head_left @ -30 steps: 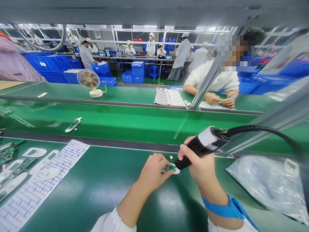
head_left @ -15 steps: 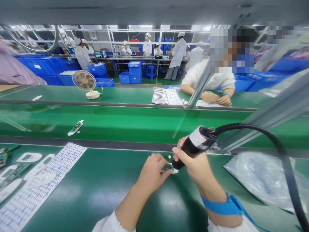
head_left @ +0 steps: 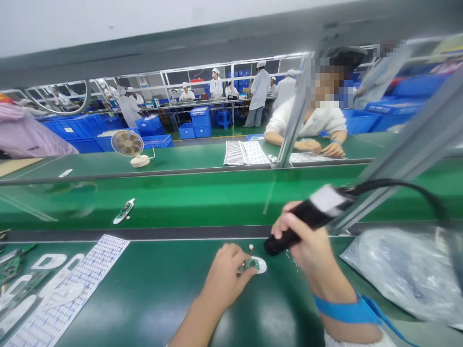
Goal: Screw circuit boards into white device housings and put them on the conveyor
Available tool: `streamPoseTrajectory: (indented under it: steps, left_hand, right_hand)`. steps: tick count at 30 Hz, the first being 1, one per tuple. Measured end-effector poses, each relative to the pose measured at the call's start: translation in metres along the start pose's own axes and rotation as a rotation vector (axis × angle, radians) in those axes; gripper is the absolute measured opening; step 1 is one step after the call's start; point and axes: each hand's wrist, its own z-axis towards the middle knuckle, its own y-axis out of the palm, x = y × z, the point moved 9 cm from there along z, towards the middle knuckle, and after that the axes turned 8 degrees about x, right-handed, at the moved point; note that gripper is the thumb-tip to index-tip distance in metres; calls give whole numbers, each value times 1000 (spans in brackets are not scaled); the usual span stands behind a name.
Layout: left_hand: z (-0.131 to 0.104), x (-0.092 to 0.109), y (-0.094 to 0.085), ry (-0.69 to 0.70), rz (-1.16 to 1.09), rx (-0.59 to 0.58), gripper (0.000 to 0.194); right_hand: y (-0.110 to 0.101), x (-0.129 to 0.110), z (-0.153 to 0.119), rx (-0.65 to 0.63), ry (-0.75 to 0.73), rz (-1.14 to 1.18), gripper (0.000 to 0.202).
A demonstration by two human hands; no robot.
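Observation:
My left hand [head_left: 228, 272] grips a small white piece with a green circuit board [head_left: 255, 264] between thumb and fingers, resting on the green table. A thin lead with a round white tip stands up from the board. My right hand [head_left: 307, 241] is wrapped round a black cylindrical tool [head_left: 307, 219] with a white label and a thick black cable. The tool's tip is apart from the board, up and to its right. A blue band circles my right wrist.
A sticker sheet [head_left: 68, 294], white frames and circuit boards lie at the left. A clear plastic bag [head_left: 405, 274] is at the right. Another board piece [head_left: 124, 211] sits on the green belt [head_left: 202, 200]. Beyond are a fan [head_left: 128, 144], a metal post and a person working.
My right hand has moved the black tool right, off the board piece. My left hand still holds the piece. The whole view has tilted and shifted.

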Motion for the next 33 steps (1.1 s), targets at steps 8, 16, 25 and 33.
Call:
streamPoseTrajectory:
  steps: [8, 16, 25, 33]
  left_hand:
    - [93, -35, -14, -5, 105, 120, 16]
    - [188, -88, -2, -167, 250, 135, 26]
    - [95, 10, 26, 62, -55, 148, 15]
    - [60, 51, 63, 90, -100, 13, 7]
  right_hand:
    - [-74, -16, 29, 268, -107, 10, 26]
    - [-71, -10, 26, 200, -49, -36, 24]
    - [-71, -9, 28, 176, -84, -61, 24]
    - [-64, -16, 26, 158, -89, 3, 24]
